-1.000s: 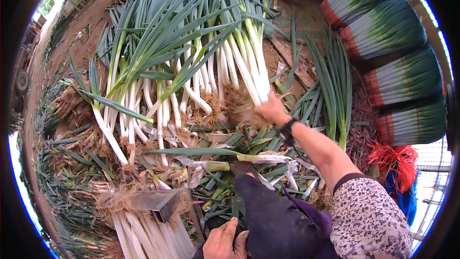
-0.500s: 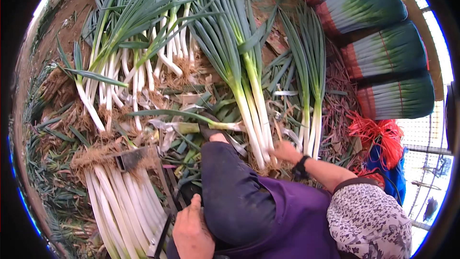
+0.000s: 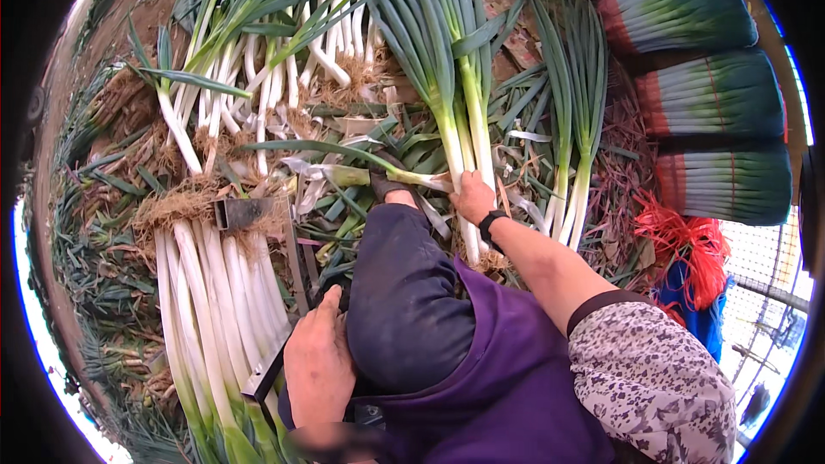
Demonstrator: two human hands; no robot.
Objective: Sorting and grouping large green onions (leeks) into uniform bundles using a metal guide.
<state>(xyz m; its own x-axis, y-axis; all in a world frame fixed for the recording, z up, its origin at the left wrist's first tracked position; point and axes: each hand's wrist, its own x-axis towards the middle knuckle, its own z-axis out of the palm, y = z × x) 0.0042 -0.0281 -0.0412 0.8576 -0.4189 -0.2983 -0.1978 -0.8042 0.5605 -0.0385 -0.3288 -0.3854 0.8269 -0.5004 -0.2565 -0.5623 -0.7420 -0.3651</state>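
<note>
Leeks lie at the frame's upper centre, the right hand gripping white stalks, apparently gathering them; lifting would call for a snug hold; whether the left hand holds anything, I cannot tell

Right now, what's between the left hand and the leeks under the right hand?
Head view: a bent leg in dark trousers, then leaf scraps, between the left hand and the leeks.

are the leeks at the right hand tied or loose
Apparently loose: the leeks lie side by side with no band showing, though the right hand hides part of them.
</note>
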